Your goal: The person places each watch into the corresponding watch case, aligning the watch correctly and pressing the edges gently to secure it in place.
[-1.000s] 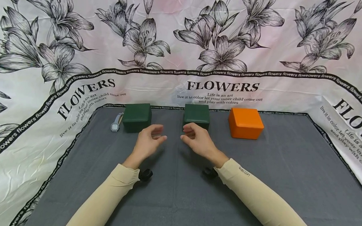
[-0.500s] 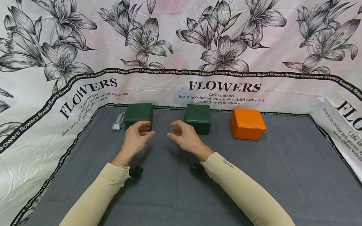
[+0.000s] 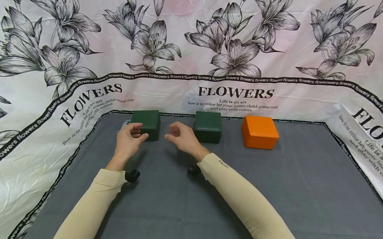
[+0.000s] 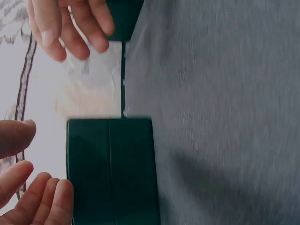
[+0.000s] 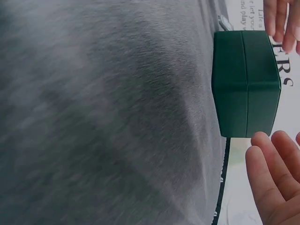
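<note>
So our left hand and right hand come up beside the left green box, fingers loose, holding nothing yet. We think grabbing it comes next.

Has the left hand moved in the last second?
Yes. The left hand has shifted left and away from the person, from the gap between the two green boxes to the left green box.

green boxes | orange box | grey cloth | floral backdrop

Left hand hides most of the watch.
</note>
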Demonstrator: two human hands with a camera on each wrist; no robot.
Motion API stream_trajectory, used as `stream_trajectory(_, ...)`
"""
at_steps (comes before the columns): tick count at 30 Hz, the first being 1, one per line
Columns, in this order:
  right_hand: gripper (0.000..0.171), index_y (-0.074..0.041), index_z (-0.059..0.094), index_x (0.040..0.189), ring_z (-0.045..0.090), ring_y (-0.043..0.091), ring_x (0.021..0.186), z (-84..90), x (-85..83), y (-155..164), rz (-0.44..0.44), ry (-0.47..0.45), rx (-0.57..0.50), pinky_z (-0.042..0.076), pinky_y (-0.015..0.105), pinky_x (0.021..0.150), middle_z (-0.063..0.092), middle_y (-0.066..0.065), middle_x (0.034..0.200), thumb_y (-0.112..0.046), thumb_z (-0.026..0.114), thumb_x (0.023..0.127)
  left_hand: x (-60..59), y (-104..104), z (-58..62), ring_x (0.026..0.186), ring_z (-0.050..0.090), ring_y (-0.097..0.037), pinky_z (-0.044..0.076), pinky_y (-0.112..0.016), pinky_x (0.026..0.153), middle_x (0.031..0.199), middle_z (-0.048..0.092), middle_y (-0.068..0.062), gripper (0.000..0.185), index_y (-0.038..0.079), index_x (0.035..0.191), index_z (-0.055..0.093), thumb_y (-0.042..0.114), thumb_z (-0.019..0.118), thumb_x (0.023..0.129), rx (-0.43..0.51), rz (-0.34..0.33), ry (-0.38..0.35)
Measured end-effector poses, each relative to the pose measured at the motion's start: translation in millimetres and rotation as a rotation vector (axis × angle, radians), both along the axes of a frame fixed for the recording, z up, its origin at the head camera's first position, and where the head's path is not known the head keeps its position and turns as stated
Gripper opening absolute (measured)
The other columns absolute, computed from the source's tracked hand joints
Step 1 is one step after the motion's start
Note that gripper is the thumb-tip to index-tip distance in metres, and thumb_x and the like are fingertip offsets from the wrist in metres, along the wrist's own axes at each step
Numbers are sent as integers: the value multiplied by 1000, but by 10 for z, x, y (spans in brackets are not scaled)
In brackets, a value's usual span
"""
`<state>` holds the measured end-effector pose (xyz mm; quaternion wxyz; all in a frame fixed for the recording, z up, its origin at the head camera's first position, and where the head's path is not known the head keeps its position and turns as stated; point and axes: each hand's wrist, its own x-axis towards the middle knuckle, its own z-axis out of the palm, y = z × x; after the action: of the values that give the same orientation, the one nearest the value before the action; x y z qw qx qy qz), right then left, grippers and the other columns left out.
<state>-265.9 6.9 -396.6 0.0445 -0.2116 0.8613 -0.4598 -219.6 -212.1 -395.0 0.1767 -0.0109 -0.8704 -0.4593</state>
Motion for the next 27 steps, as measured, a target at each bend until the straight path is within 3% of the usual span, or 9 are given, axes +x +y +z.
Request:
stream_trajectory(11, 47, -12, 55, 126, 57, 17, 108, -24, -167, -199, -22, -49, -34, 49, 37, 88, 59, 1, 119, -39, 66, 90, -108, -286, -46, 100, 53, -35, 49, -43, 85, 114, 52, -20, 39, -1, 120, 62, 12, 73, 85, -4, 97, 1)
stream_trajectory(18, 62, -15, 50, 135, 54, 18, 114, -67, -199, -358, -21, -106, -15, 48, 38, 89, 58, 2, 124, -52, 63, 87, -178, -329, -58, 97, 52, -34, 44, -43, 83, 110, 53, -21, 37, -1, 119, 62, 18, 69, 89, -41, 161, 16)
stream_trajectory(27, 68, -12, 44, 141, 53, 21, 118, -116, -189, -549, -40, -170, -45, 48, 40, 91, 55, 7, 132, -53, 61, 89, -268, -338, -56, 108, 52, -37, 42, -48, 92, 118, 53, -22, 43, -1, 128, 55, 20, 65, 91, -52, 163, -102)
